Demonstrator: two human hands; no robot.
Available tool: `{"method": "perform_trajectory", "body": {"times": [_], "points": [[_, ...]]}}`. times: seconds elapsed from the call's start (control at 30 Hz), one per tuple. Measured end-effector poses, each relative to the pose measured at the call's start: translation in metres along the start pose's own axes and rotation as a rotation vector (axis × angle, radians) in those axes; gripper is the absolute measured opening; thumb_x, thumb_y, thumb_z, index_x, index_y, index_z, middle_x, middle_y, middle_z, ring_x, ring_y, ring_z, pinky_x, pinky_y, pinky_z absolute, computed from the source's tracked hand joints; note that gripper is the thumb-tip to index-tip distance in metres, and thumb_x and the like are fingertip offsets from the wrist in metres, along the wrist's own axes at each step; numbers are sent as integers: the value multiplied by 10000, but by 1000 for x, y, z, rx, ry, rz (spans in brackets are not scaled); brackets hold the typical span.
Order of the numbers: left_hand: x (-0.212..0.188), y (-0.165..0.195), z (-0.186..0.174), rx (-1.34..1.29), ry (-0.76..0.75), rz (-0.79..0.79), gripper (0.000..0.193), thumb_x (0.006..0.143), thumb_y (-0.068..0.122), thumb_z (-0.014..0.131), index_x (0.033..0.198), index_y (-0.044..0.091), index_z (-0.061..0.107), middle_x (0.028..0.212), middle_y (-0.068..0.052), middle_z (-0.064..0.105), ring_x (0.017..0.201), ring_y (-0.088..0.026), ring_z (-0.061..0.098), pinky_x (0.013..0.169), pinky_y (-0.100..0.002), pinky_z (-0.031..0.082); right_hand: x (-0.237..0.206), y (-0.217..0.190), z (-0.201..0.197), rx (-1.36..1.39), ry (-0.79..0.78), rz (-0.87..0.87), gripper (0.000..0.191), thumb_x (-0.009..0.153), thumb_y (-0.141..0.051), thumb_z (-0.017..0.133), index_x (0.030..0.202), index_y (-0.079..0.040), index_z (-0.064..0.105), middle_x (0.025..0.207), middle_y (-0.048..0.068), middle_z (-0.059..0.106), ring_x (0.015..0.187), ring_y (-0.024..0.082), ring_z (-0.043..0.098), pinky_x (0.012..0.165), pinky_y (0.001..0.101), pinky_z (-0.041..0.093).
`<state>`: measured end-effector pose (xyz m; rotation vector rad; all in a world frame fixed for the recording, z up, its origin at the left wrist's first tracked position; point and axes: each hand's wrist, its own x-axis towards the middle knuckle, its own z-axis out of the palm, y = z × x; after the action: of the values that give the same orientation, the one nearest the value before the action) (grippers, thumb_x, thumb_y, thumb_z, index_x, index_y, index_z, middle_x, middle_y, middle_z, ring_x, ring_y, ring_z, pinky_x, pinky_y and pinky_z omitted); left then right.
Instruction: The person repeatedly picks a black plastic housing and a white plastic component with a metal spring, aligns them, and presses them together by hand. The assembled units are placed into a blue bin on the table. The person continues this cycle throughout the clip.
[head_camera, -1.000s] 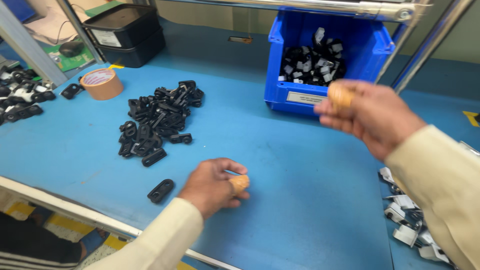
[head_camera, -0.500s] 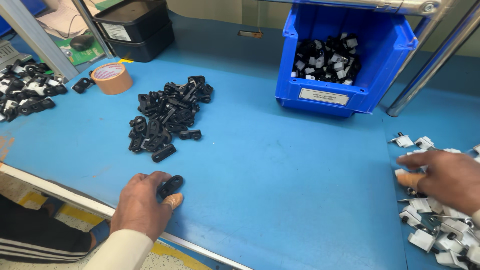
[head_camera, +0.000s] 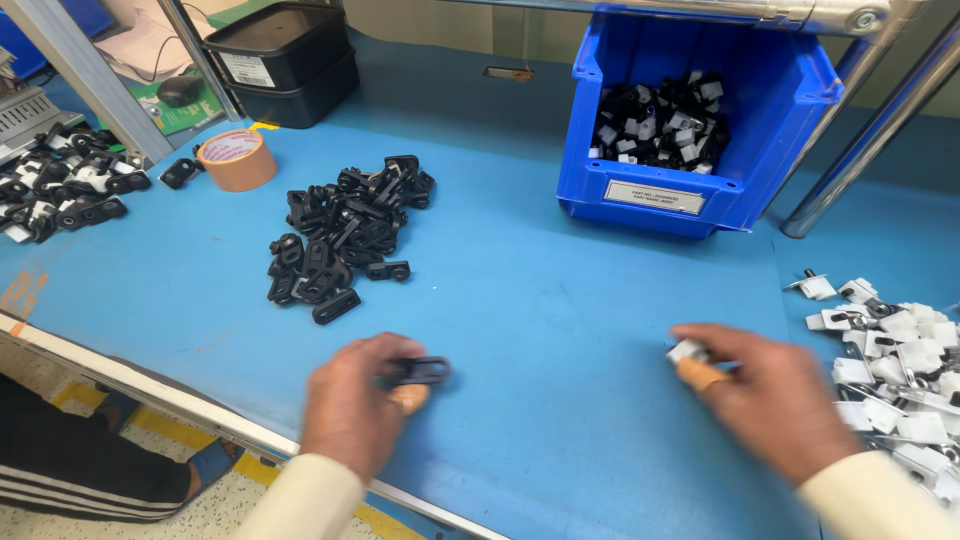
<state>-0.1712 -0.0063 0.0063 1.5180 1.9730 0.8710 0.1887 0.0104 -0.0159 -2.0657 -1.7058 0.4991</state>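
**Two hands, two parts above the blue bench**

Your left hand (head_camera: 350, 410) pinches a black plastic clip (head_camera: 418, 371) at the near edge of the blue table (head_camera: 560, 330). Your right hand (head_camera: 775, 400) closes its fingertips on a small white piece (head_camera: 686, 351), just beside the white pile (head_camera: 895, 360).

matt black plastic clip (head_camera: 418, 371), glossy blue plastic bin (head_camera: 700, 200), smooth blue table mat (head_camera: 540, 300)

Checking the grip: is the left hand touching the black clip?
Touching. The head view shows the left hand with fingers closed on the black clip.
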Motion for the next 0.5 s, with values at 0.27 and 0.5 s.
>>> {"method": "perform_trajectory", "body": {"times": [0.27,0.5], "points": [[-8,38,30,-56,-403,-17,325,787,-31,776,1060,145,777,1212,41,670,896,-163,749,832,-276,636,-21,-39,9,58,151,2,451,829,-253,779,1274,-245,707,1039,77,779,800,245,724,753,384,586],[-14,36,34,-35,-331,10,506,749,-155,707,1134,172,745,1168,-6,712,925,-147,727,853,-254,635,-25,-32,16,-26,226,3,358,844,-327,848,1184,-239,775,975,111,772,819,242,748,787,366,603]]}}
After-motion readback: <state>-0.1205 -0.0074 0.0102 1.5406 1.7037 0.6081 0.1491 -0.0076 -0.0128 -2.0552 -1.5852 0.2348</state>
